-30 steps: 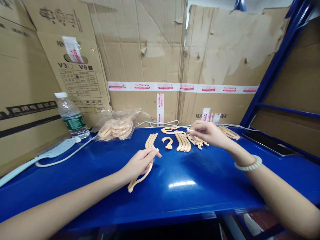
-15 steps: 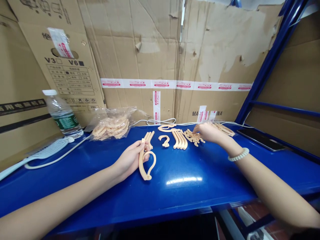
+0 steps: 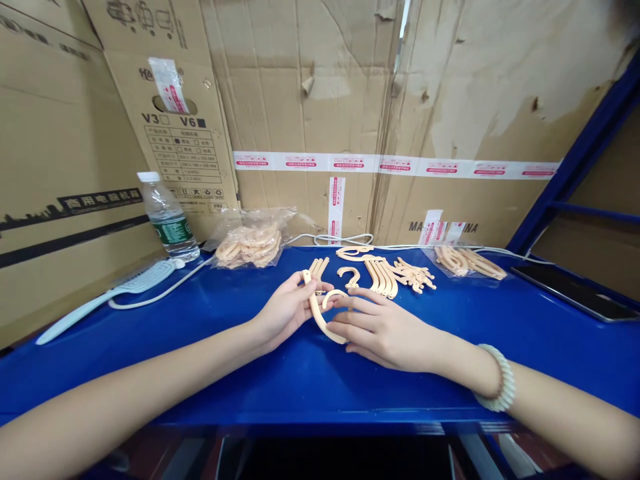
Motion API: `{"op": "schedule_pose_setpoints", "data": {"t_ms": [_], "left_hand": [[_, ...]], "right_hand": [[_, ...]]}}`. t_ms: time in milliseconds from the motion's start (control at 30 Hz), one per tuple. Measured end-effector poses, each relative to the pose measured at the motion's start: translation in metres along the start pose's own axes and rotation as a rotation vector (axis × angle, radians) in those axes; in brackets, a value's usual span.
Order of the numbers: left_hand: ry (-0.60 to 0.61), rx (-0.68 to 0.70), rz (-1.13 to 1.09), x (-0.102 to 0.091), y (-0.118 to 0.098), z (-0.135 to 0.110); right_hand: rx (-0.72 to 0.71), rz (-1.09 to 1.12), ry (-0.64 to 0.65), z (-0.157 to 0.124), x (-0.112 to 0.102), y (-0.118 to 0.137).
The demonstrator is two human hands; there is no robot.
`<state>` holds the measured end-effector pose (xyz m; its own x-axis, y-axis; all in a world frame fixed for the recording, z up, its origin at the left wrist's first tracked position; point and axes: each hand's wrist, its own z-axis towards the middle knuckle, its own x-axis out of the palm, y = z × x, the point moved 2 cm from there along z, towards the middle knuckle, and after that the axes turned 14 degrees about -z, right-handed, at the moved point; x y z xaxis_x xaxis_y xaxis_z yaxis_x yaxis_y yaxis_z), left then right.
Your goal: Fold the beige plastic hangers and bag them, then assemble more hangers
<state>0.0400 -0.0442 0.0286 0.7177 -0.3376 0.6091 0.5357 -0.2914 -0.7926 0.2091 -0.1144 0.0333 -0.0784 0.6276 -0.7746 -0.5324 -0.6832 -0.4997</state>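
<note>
My left hand [image 3: 285,313] pinches a curved peach-coloured plastic hanger arm [image 3: 317,313] near its upper end. A hook [image 3: 332,295] of the same colour is joined to it and curls up beside it. My right hand [image 3: 385,330] has its fingers closed round the arm's lower end, so the joint and anything small in the fingertips are hidden. Just beyond lie a loose hook [image 3: 350,275], several hanger arms in a row [image 3: 382,279], and a few straighter arms [image 3: 319,268] behind my left fingers. A pile of small connector pieces [image 3: 414,275] is farther right.
A bag of hanger parts [image 3: 253,243] and a water bottle [image 3: 170,223] stand at the back left, near a pale blue hairbrush [image 3: 135,279]. Another bag [image 3: 465,260] and a dark phone [image 3: 575,291] lie right. Cardboard [image 3: 310,120] walls the blue table [image 3: 225,393].
My right hand has come back from the pile of small pieces to the hanger arm's lower end. My left hand still holds the arm, now raised slightly. The view has shifted left.
</note>
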Motion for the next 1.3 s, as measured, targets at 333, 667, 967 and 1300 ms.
{"op": "schedule_pose_setpoints", "data": {"t_ms": [333,667,967,1300], "left_hand": [[0.029,0.557,0.559,-0.012,-0.004,0.000],[0.613,0.842,1.543,0.005,0.008,-0.029],[0.679,0.779,1.737,0.002,0.016,-0.025],[0.723,0.892,1.536,0.003,0.004,-0.026]], "right_hand": [[0.110,0.096,0.007,-0.007,-0.002,-0.015],[0.264,0.190,-0.044,-0.009,0.001,-0.010],[0.284,0.224,-0.057,-0.007,0.001,-0.004],[0.500,0.644,-0.066,-0.005,0.001,-0.012]]}}
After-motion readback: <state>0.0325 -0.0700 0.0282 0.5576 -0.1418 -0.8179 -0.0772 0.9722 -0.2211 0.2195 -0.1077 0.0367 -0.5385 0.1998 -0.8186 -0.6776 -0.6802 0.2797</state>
